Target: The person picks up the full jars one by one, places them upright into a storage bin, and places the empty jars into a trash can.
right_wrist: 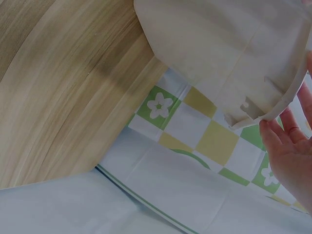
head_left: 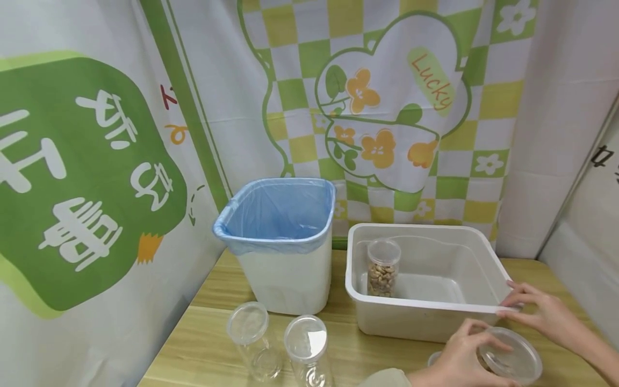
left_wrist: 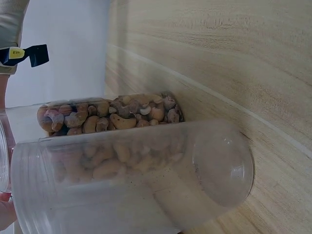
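In the head view my left hand point(head_left: 464, 357) curls its fingers around the upper part of a clear lidded jar point(head_left: 517, 357). The left wrist view shows cashews and other nuts point(left_wrist: 122, 117) inside a jar, partly behind an empty clear jar point(left_wrist: 131, 190). Only a little of the left hand appears at that view's left edge. My right hand point(head_left: 544, 314) grips the near right corner of a light grey plastic bin point(head_left: 406, 321), fingers over the rim, thumb outside. Inside the bin, at its left end, stands another lidded jar of nuts point(head_left: 383, 271).
A white trash can point(head_left: 290, 279) with a blue liner point(head_left: 275, 212) stands left of the bin. Two empty clear jars, a left one point(head_left: 256, 344) and a right one point(head_left: 307, 349), are in front of it. Printed cloth point(head_left: 309, 70) hangs behind the wooden table point(head_left: 203, 328).
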{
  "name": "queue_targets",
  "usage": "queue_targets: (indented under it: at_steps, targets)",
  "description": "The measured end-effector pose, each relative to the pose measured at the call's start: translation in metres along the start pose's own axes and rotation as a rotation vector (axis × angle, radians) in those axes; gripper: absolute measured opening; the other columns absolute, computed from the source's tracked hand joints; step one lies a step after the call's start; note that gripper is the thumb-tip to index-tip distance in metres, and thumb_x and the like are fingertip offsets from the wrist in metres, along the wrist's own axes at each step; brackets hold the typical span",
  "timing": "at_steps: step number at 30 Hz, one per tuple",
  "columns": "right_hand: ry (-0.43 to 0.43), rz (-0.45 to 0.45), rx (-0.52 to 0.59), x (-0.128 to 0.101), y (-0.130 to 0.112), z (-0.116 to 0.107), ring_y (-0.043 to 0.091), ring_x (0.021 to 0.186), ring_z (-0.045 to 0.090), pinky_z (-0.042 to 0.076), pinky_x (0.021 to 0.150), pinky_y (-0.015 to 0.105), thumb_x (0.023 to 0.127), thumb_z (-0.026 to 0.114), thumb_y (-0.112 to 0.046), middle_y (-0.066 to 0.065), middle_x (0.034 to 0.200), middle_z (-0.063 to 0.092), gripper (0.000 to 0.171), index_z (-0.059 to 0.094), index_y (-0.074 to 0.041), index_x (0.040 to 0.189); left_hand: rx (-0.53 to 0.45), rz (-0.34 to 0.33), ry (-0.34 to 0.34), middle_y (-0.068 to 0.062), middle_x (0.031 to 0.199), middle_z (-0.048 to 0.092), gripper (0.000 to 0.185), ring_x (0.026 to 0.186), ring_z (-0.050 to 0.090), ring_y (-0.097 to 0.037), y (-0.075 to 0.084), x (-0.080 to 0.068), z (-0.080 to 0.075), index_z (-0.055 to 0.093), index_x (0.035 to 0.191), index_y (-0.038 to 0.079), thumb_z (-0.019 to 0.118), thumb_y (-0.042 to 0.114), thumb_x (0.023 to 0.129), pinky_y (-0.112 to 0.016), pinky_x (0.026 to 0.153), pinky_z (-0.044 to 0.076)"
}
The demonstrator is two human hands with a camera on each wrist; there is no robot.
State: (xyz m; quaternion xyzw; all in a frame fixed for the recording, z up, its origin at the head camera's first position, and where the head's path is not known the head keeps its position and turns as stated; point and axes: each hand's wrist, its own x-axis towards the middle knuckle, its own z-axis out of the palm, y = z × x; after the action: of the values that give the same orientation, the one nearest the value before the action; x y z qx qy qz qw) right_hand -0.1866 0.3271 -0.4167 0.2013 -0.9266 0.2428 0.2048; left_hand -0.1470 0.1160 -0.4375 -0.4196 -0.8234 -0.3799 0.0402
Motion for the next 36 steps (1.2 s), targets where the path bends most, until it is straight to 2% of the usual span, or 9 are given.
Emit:
queue_targets:
  at_steps: [5,8,10,14,17,24,30,34,36]
  targets:
    - [0.03,-0.005,-0.007,-0.003,0.003,0.002,0.037,0.088,0.051,0.044,0.06,0.056,0.059,0.079,-0.019,-0.017,0.109,0.051,0.022,0.063,-0.028,0.07,0.041,0.009,-0.006,0.01,0.118,0.047,0.046,0.11,0.036,0.005,0.002,-0.001,-0.002,0.061,0.107,0.022,0.078,0.031,0.065,-0.011,0.078,0.037]
    - [0.036,-0.007,0.001,-0.004,0.003,0.002,0.028,0.088,0.052,0.045,0.06,0.055,0.058,0.079,-0.018,-0.027,0.11,0.045,0.023,0.063,-0.03,0.07,0.054,0.019,0.025,0.009,0.116,0.047,0.045,0.108,0.038,0.005,0.002,-0.002,-0.001,0.062,0.106,0.022,0.078,0.031,0.064,-0.008,0.077,0.035]
    - [0.033,-0.008,0.007,-0.004,0.002,0.001,0.028,0.086,0.053,0.045,0.058,0.053,0.058,0.079,-0.018,-0.028,0.109,0.044,0.024,0.063,-0.03,0.071,0.05,0.02,0.045,0.009,0.116,0.046,0.045,0.107,0.038,0.005,0.002,-0.003,-0.001,0.062,0.105,0.022,0.079,0.031,0.064,-0.007,0.075,0.035]
    - [0.044,-0.025,-0.008,-0.003,0.002,0.0,0.001,0.089,0.051,0.048,0.056,0.04,0.056,0.08,-0.017,-0.023,0.103,0.05,0.026,0.063,-0.031,0.07,0.034,0.038,0.094,0.008,0.115,0.045,0.045,0.107,0.037,0.005,0.005,-0.004,-0.002,0.061,0.104,0.02,0.079,0.03,0.063,-0.008,0.074,0.036]
    - [0.05,-0.034,-0.014,-0.002,0.002,0.0,-0.02,0.093,0.033,0.046,0.055,0.028,0.055,0.081,-0.017,-0.018,0.095,0.054,0.027,0.063,-0.031,0.069,0.07,0.066,0.164,0.007,0.113,0.047,0.045,0.106,0.039,0.005,0.009,-0.004,-0.006,0.061,0.1,0.022,0.08,0.033,0.061,-0.005,0.075,0.033]
    - [0.028,-0.012,0.045,-0.002,0.002,0.0,-0.017,0.092,0.036,0.046,0.058,0.053,0.058,0.08,-0.016,-0.031,0.106,0.043,0.025,0.063,-0.03,0.07,0.108,0.054,0.253,0.01,0.111,0.049,0.045,0.101,0.042,0.008,0.016,-0.006,-0.02,0.063,0.096,0.024,0.082,0.036,0.056,0.002,0.076,0.026]
    - [0.055,-0.091,-0.001,0.0,0.005,0.0,-0.025,0.099,0.024,0.043,0.055,0.021,0.054,0.08,-0.01,-0.021,0.094,0.054,0.031,0.063,-0.029,0.07,0.083,0.097,0.294,0.009,0.112,0.049,0.047,0.104,0.041,0.007,0.022,-0.003,-0.031,0.062,0.097,0.023,0.082,0.034,0.056,0.001,0.079,0.029]
    - [0.023,-0.085,0.034,0.0,0.007,0.0,-0.023,0.096,0.027,0.048,0.057,0.04,0.054,0.079,-0.008,-0.023,0.094,0.052,0.032,0.063,-0.028,0.072,0.057,0.131,0.306,0.008,0.112,0.049,0.048,0.105,0.04,0.007,0.027,0.0,-0.04,0.062,0.098,0.022,0.083,0.032,0.056,0.0,0.079,0.03]
    - [0.029,-0.103,0.02,-0.001,0.009,0.0,-0.021,0.095,0.03,0.049,0.059,0.04,0.052,0.079,-0.008,-0.027,0.099,0.049,0.032,0.064,-0.026,0.073,0.041,0.155,0.32,0.006,0.111,0.051,0.049,0.105,0.041,0.006,0.031,0.002,-0.045,0.062,0.098,0.02,0.083,0.031,0.055,-0.002,0.081,0.032]
